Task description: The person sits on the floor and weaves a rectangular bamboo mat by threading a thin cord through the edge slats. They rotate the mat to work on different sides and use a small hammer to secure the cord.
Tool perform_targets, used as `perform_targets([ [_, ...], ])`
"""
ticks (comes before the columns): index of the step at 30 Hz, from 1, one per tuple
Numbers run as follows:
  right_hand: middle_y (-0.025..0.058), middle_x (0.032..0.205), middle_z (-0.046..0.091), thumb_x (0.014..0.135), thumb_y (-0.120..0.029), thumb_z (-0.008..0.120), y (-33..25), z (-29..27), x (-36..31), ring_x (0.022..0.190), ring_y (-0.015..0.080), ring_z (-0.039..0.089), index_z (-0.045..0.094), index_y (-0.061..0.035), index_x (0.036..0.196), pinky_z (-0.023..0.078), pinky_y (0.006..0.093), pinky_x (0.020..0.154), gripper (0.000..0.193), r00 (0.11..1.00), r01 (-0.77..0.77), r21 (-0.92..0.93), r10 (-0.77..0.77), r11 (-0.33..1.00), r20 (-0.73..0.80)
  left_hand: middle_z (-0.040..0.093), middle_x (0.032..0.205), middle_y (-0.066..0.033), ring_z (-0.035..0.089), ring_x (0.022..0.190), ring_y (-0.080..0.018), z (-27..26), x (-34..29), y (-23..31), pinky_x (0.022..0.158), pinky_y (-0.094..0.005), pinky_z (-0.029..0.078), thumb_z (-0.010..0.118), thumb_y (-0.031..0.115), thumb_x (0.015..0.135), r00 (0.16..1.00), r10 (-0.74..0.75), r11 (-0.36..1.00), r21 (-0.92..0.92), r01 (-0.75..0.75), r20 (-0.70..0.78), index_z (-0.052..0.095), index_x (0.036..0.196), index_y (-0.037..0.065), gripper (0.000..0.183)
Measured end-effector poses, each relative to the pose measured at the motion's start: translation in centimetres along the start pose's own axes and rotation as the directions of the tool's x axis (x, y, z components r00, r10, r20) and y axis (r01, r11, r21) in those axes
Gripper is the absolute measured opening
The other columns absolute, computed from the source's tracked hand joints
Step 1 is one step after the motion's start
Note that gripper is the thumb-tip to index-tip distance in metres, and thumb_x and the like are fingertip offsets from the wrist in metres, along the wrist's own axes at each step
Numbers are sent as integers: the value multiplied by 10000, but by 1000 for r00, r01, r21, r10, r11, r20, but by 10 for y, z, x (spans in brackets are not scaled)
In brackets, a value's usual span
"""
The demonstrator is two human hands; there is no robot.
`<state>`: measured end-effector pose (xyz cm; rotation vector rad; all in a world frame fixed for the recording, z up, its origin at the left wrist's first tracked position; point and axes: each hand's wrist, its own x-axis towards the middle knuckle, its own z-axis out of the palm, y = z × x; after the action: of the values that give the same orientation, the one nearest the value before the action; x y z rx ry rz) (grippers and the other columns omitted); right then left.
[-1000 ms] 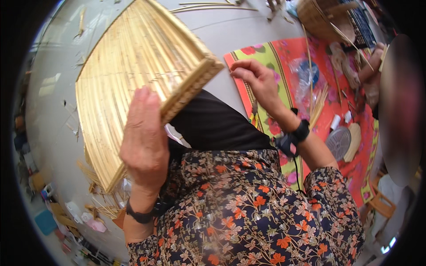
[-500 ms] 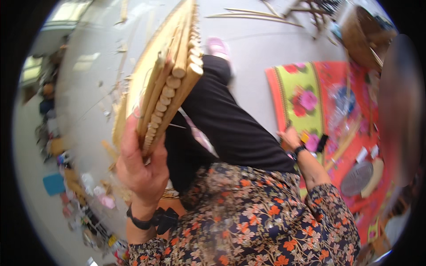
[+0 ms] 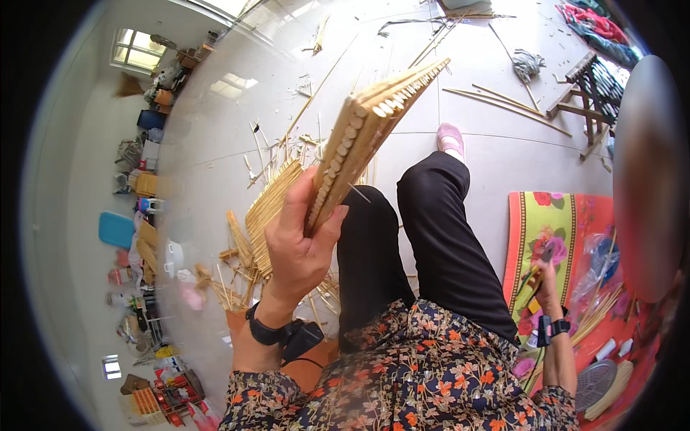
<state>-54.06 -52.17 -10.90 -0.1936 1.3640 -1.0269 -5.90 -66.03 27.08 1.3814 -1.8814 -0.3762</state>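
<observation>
My left hand [image 3: 302, 237] is raised in front of my knees, its fingers and thumb closed round a pale, angular piece made of reed sticks [image 3: 338, 154]. The sticks lie side by side, with their cut round ends in a row facing me. A thin wire or needle [image 3: 359, 193] pokes out of its side near my thumb. On the right, my right hand [image 3: 548, 287] is closed on pliers with yellow-green handles and dark jaws [image 3: 549, 253], held over the flowered cloth [image 3: 514, 248]. Beneath my left hand stands a flat panel of joined reed sticks [image 3: 269, 205].
Reed offcuts [image 3: 233, 248] litter the floor left of my legs. Long sticks [image 3: 507, 108] lie ahead, near a wooden folding stool [image 3: 589, 108]. On the cloth are a plastic bag [image 3: 593, 266], a bundle of strips [image 3: 600, 312] and a grey oval disc [image 3: 595, 381]. Household goods line the left wall.
My right hand has come up from the cloth, and pliers now show in it. The reed piece in my left hand has tilted to the right. My view has swung, showing more floor.
</observation>
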Motion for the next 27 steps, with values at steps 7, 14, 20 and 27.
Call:
perform_targets([
  [7, 199, 1276, 712, 1005, -160, 719, -111, 172, -94, 1116, 335, 761, 617, 8, 1309, 649, 488, 984, 362, 665, 21, 372, -291, 928, 688, 790, 1122, -151, 757, 873, -194, 8, -1, -12, 786, -305, 590, 783, 4, 969, 994, 106, 994, -8, -106, -9, 598, 1491, 3, 553],
  [14, 159, 1117, 793, 961, -107, 804, -110, 243, -164, 1046, 245, 778, 689, 32, 1267, 602, 378, 989, 355, 616, 29, -189, 131, 982, 777, 766, 1149, -116, 715, 928, -153, 4, -3, -13, 815, -306, 583, 796, 6, 961, 986, 157, 987, -42, -155, 60, 598, 1497, -2, 572],
  [20, 90, 1052, 747, 983, -144, 803, -80, 246, -173, 1041, 205, 760, 691, 18, 1267, 599, 358, 967, 346, 583, -71, -100, 122, 993, 804, 780, 1188, -207, 804, 1002, -295, -5, -9, -26, 828, -358, 623, 776, -21, 953, 981, 193, 978, -77, -192, 13, 606, 1481, 30, 557],
  [27, 57, 1045, 761, 1060, -234, 765, -122, 305, -206, 947, 144, 755, 669, -21, 1309, 610, 312, 830, 342, 610, 501, -355, -31, 789, 792, 772, 1122, -136, 739, 904, -201, -17, -22, -27, 784, -318, 595, 804, 3, 950, 976, 213, 975, -79, -209, 46, 611, 1483, 27, 567],
])
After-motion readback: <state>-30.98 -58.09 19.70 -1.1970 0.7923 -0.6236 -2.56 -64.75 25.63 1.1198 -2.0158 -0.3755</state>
